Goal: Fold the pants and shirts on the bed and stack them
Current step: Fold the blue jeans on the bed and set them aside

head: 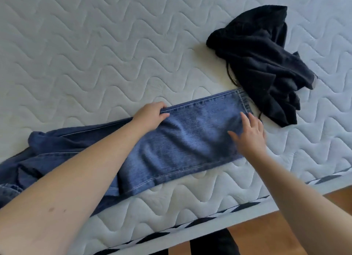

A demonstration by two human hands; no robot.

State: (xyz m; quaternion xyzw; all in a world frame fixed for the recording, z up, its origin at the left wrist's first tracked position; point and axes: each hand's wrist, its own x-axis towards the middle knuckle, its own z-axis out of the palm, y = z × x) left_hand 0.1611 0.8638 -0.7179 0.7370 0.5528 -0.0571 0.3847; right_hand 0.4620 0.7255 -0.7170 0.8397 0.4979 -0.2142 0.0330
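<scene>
One pair of blue jeans [190,138], one crumpled black garment [266,64], one mattress [95,45], two hands

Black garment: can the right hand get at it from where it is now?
Probably yes. The right hand lies open on the jeans near their hem, and the black garment sits crumpled just beyond that hem, nothing lying between. The left hand grips the jeans' far edge, out of the way.

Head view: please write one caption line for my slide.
Left hand grips blue jeans on the mattress; right hand flattens them.
</scene>
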